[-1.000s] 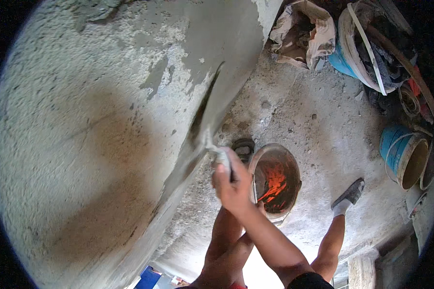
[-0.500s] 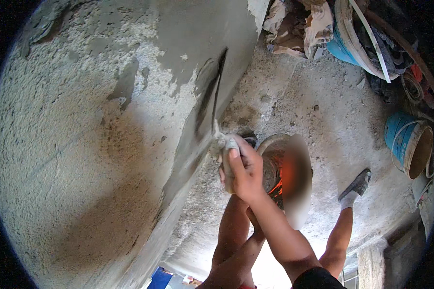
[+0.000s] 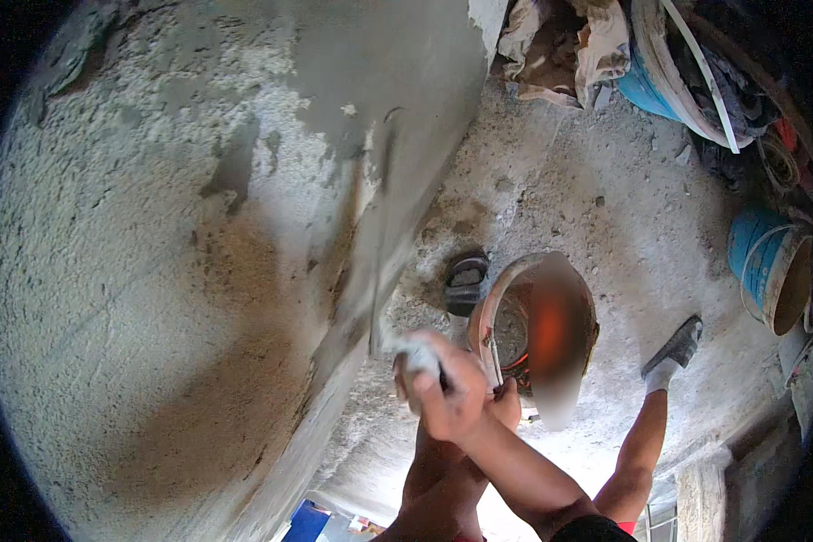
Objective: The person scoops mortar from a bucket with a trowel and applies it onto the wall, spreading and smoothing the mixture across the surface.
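Trowel (image 3: 419, 357) sits clenched by its handle in your right grip (image 3: 453, 384), blurred blade beyond it along the wall (image 3: 190, 271); your left grip (image 3: 508, 405) grasps the bucket (image 3: 490, 312) rim.

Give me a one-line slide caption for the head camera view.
Right hand holding a trowel at a patchily coated wall, left hand at a bucket.

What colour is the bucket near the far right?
The bucket is blue outside, shown best in the head view.
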Demonstrator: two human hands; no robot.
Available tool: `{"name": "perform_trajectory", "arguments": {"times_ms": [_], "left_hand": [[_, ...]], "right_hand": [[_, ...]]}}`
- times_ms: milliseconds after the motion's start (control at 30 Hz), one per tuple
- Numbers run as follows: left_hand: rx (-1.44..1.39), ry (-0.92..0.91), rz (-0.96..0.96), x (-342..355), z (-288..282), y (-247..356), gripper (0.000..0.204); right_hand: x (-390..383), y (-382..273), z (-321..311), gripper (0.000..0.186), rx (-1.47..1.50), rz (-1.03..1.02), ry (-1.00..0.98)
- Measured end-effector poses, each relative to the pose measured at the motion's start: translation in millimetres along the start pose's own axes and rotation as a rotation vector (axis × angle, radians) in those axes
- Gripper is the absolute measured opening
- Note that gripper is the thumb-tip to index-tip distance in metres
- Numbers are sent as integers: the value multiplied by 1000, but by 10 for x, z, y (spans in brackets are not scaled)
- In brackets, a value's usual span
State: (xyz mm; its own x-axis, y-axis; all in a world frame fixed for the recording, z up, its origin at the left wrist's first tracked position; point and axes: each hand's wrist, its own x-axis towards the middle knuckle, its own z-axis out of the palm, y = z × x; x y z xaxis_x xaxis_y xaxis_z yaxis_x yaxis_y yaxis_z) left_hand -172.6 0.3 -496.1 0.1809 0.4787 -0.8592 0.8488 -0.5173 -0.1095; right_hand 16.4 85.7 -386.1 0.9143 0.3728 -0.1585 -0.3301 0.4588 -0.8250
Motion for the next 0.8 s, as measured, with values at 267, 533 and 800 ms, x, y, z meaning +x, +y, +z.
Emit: {"name": "perform_trajectory", "arguments": {"times_ms": [267, 533, 800], "left_hand": [[-953, 399, 173, -40, -230, 212, 17], [-831, 246, 20, -87, -271, 173, 26], [-583, 126, -195, -72, -250, 174, 27]], "right_hand": [[-278, -26, 259, 42, -221, 152, -54], [156, 29, -151, 31, 184, 335, 197], [219, -114, 63, 36, -59, 168, -57]]}}
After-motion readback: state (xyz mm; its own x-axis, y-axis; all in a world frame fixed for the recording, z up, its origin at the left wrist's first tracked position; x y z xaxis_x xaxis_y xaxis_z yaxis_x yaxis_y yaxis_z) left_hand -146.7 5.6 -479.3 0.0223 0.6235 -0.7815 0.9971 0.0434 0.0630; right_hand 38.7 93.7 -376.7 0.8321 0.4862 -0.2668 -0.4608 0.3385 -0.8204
